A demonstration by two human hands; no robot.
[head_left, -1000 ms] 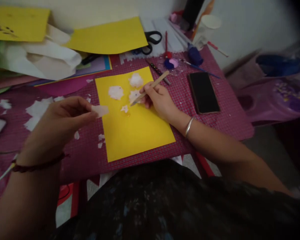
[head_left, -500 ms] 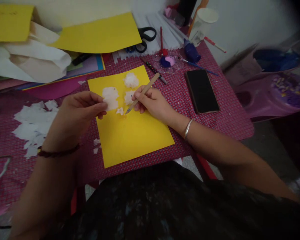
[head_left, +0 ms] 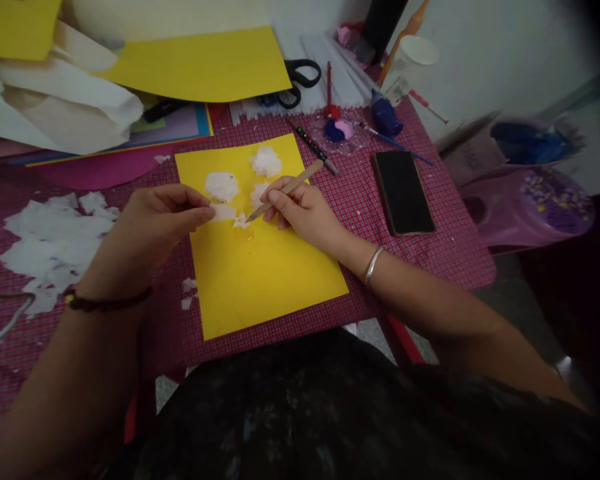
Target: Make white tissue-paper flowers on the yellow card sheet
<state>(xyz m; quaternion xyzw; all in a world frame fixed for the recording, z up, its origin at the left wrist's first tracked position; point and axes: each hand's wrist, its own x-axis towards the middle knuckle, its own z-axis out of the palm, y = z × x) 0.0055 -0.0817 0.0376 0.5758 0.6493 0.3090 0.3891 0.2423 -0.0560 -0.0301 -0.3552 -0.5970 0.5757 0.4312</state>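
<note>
A yellow sheet of paper (head_left: 265,280) lies on the table before me, with fluffy white paper clusters (head_left: 267,161) on its upper half. Pinched in my left hand (head_left: 167,213) is a small white paper piece (head_left: 223,213), held low over the sheet's left side. My right hand (head_left: 300,207) grips a slim wooden stick (head_left: 303,177) like a pen. The stick's lower tip touches or nearly touches a small crumpled white bit (head_left: 241,221). A wet-looking spot (head_left: 245,234) shows just below that bit. My right fingers partly cover one cluster.
Torn white paper pieces (head_left: 55,240) lie heaped at left. A phone (head_left: 403,192) rests at right. Behind are a paint palette (head_left: 340,131), a blue paint bottle (head_left: 385,113), a marker (head_left: 313,145), scissors (head_left: 300,80) and another yellow sheet (head_left: 200,65).
My left hand's paper piece has tilted and come lower, nearer the small crumpled bit. The stick's tip has shifted slightly left to that bit. The whole view has moved a little.
</note>
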